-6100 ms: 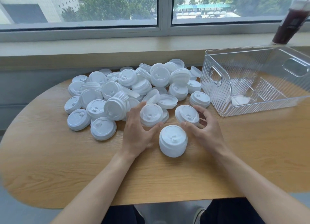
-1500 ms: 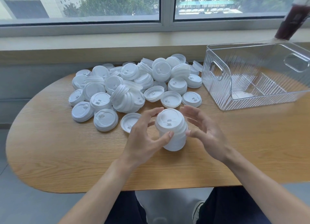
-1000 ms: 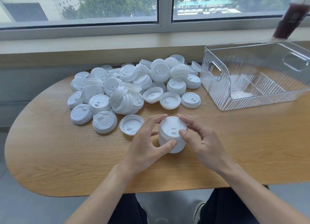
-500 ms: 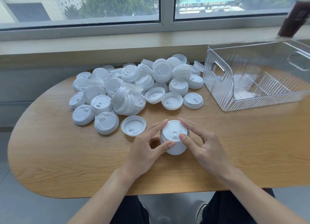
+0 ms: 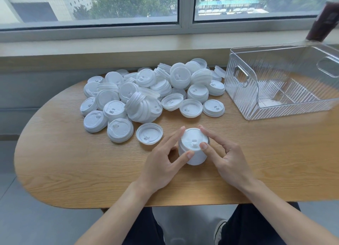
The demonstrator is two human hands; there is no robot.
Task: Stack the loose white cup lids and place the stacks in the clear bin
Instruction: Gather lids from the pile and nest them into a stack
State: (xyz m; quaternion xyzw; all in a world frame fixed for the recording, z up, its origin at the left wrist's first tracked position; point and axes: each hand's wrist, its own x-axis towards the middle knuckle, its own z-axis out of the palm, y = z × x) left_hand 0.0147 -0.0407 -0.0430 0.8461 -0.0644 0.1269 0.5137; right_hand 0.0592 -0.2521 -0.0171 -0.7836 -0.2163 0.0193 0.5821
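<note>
Oval wood-grain table point(image 5: 73, 167) pushed against a beige sill point(image 5: 110, 50) under a wide window point(image 5: 91, 4) with a grey frame and centre mullion point(image 5: 186, 6). Daylight coming in. Outside: trees, a pale building at left, a teal roof at right. Grey wall panel point(image 5: 36, 90) below the sill, grey floor point(image 5: 36, 224) beneath. Dark bottle point(image 5: 322, 21) on the sill, far right, blurred.

Bare table point(image 5: 266, 153) lies between the stack point(image 5: 193, 149) and the clear bin point(image 5: 244, 105), whose top stands open. The loose lids point(image 5: 146, 96) crowd the far left side.
</note>
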